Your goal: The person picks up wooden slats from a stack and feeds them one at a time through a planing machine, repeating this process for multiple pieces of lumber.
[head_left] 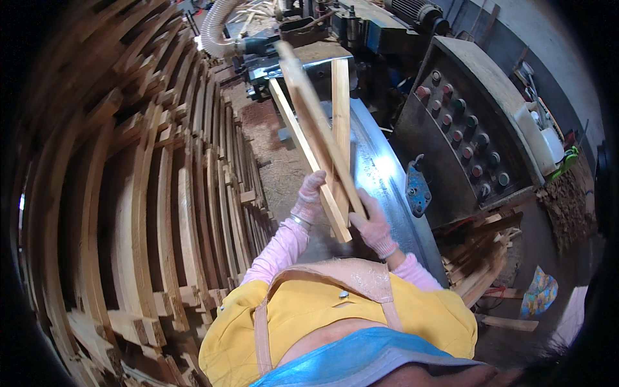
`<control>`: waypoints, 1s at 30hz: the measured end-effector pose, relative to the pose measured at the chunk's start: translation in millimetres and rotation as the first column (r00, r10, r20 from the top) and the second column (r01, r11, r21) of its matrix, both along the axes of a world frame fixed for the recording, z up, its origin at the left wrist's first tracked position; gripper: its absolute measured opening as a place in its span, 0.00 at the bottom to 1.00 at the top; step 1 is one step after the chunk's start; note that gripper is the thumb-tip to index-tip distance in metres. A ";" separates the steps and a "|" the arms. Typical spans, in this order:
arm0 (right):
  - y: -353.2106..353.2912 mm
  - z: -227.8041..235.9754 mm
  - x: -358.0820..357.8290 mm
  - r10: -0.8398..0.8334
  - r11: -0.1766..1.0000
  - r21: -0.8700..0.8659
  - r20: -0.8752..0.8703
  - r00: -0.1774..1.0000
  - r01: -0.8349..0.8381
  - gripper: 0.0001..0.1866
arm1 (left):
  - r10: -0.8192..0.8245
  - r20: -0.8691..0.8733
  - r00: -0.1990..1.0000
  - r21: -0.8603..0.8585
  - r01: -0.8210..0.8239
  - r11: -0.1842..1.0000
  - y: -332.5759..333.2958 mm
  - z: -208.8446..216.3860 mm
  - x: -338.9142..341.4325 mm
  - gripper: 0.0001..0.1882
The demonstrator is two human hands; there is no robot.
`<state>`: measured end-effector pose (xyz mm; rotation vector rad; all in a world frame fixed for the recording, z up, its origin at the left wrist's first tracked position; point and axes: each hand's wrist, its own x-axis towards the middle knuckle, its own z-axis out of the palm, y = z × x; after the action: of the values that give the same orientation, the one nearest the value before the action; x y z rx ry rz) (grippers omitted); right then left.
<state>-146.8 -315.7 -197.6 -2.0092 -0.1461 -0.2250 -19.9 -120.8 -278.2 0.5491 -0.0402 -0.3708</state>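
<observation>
My left hand [308, 198], in a pale pink glove, is closed on the side of a light wooden strip [303, 145]. The near end of that strip sticks out past the hand toward my body. On the other side, my gloved right hand [375, 229] grips the near end of a second wooden strip [325, 132], which slants up and away to the left and is blurred at its far end. A third wooden strip [340, 97] lies between and beyond them, its far end at the machine's metal edge [316, 67]. Part of it is hidden behind the second strip.
Large stacks of wooden strips [164, 213] fill the left side. A shiny metal table [380, 171] runs beneath the strips. To the right stands a control box [467, 129] with several round buttons. A ribbed hose [216, 29] reaches the machine; offcuts [480, 258] lie lower right.
</observation>
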 end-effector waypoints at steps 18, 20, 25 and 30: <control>-65.3 -97.4 230.5 -0.306 0.551 -0.778 0.148 0.940 0.302 0.14 | 0.114 -0.099 0.989 0.364 -0.070 0.929 41.9 -9.8 -9.6 0.33; -42.0 -81.7 245.9 -0.270 0.714 -0.676 -0.026 0.963 0.182 0.17 | 0.142 -0.097 0.985 0.399 -0.092 0.912 46.7 5.2 -13.2 0.32; 35.0 -53.6 168.6 0.246 0.966 0.131 -0.188 0.951 -0.224 0.26 | 0.099 -0.113 0.989 0.413 -0.044 0.910 21.2 -5.1 0.6 0.26; -16.8 -45.8 141.5 -0.010 0.989 0.128 -0.424 0.905 0.071 0.29 | -0.058 -0.078 0.995 0.509 0.090 0.856 -35.7 14.2 -12.9 0.25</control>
<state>-5.3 -332.4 -243.4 -1.8741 0.1846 0.1749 -32.8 -156.5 -264.0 1.0686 0.1003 -0.4767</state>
